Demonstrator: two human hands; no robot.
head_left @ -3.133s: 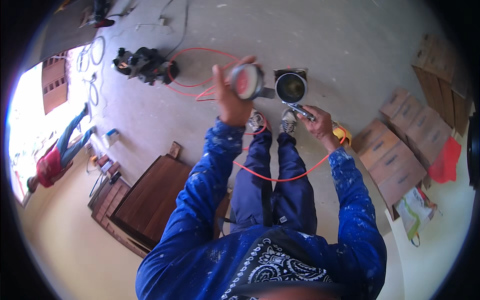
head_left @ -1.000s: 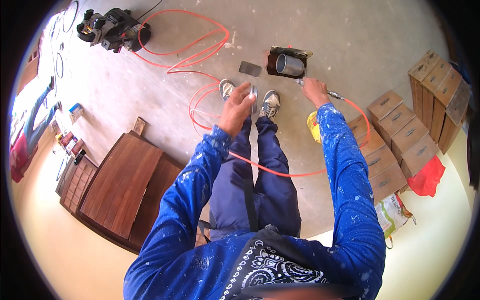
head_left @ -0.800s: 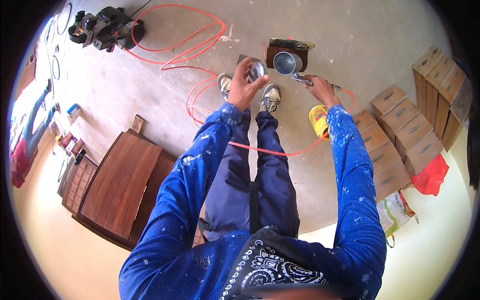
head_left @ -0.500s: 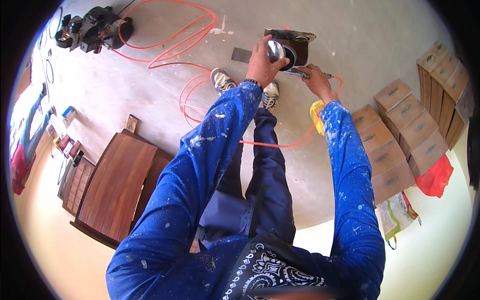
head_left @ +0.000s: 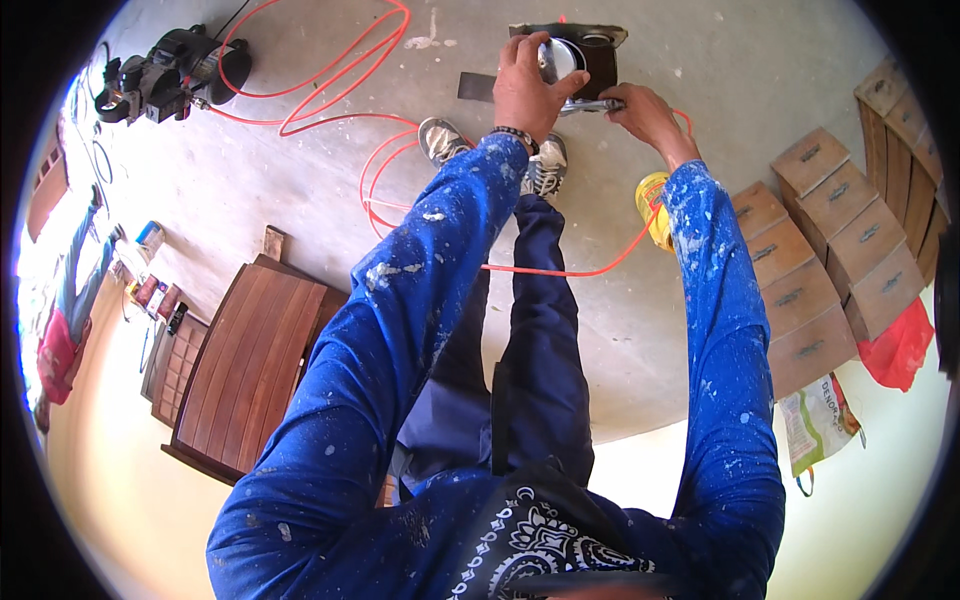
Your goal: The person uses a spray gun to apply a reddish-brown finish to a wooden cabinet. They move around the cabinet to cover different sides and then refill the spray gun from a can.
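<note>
My left hand (head_left: 530,88) grips a round silver metal piece (head_left: 553,62), a lid or cup whose kind is partly hidden by my fingers. My right hand (head_left: 645,118) is closed around a silver spray gun (head_left: 592,104), from which an orange air hose (head_left: 560,272) runs back. Both hands are close together, the metal piece just above the spray gun. Behind them on the floor sits a dark brown open box-like piece (head_left: 603,72) with a worn edge. A flat dark strip (head_left: 476,87) lies left of it.
An air compressor (head_left: 165,75) stands at far left, with loops of hose on the concrete floor. A yellow can (head_left: 652,205) is near my right forearm. Wooden drawers (head_left: 830,215) line the right side, beside a red bag (head_left: 898,348). A slatted wooden panel (head_left: 245,370) lies left.
The dark round opening with a silver rim, plain earlier beside the metal piece, is now mostly hidden. My right hand has shifted slightly up; the whole view has moved a little.
</note>
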